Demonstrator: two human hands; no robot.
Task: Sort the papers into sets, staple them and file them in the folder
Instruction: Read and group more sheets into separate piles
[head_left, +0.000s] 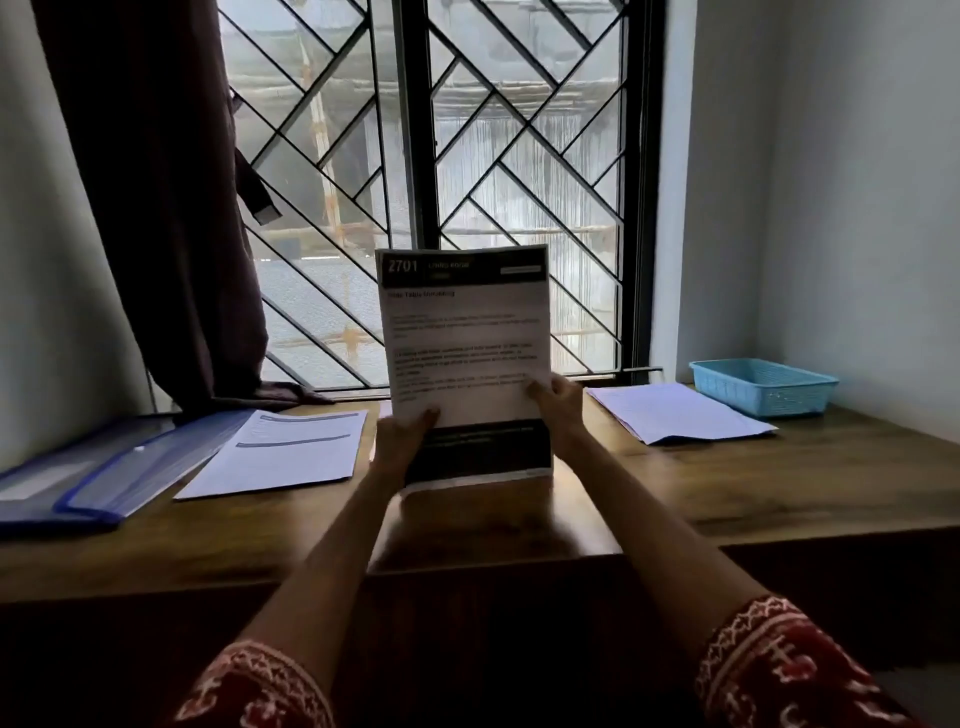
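Between the window and your chest, you hold the printed sheet (467, 343) upright over the tabletop (727, 483), long axis vertical, its dark header band on top. Your left hand (402, 441) grips its lower left edge, fingers curled behind and thumb on the face; your right hand (558, 402) pinches the lower right edge likewise, slightly higher. Whether one sheet or several sit in that grip, you cannot tell. Left of the sheet lies a flat paper pile (283, 452), and beyond that the blue folder (98, 478). Right of the sheet lies a second pile (675, 413), with a blue basket (763, 387) past it. Both piles sit about equally far from the sheet, so whichever hand is on the matching pile's side likely carries it there. No stapler shows.
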